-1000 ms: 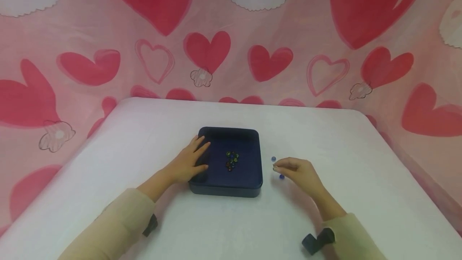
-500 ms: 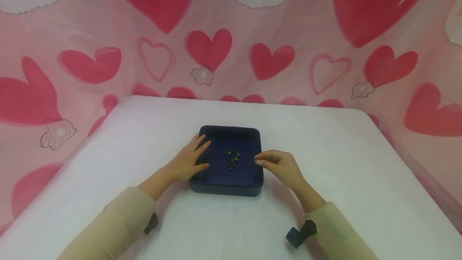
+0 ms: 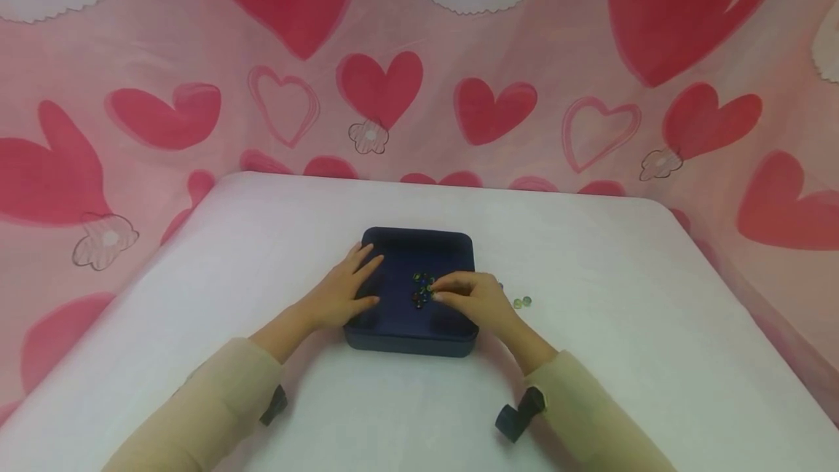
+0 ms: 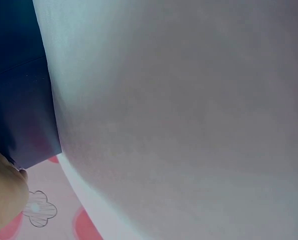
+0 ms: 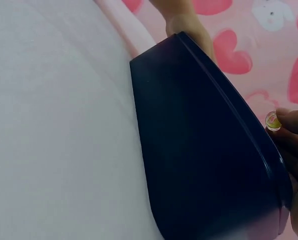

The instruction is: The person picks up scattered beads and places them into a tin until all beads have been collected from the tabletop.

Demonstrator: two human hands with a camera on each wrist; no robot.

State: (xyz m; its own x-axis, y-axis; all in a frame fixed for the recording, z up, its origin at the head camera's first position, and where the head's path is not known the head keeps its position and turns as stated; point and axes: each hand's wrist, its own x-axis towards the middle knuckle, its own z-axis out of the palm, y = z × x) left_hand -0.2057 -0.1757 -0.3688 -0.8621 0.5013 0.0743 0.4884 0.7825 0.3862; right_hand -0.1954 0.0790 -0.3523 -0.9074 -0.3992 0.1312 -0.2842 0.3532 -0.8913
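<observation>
A dark blue rectangular box [image 3: 409,347] without a lid sits on the white table. Inside it, near the middle, lies a small cluster of glass marbles [image 3: 419,299]. My left hand [image 3: 336,296] rests on the box's left rim with its fingers spread over the inside. Reaching across the right rim, my right hand [image 3: 480,301] is above the cluster. Its thumb and finger pinch a clear marble with yellow inside [image 5: 273,121], seen best in the right wrist view. In the left wrist view, part of the left hand [image 4: 6,192] shows beside the box wall.
To the right of the box, a couple of pale green marbles [image 3: 522,303] lie on the table [image 3: 590,355]. A blue marble [image 3: 501,285] peeks out behind the right hand. A pink cloth with hearts [image 3: 380,89] hangs behind the table.
My right hand has moved left from the loose marbles on the table, over the right rim and into the box area, carrying a marble. The left hand has stayed in place.
</observation>
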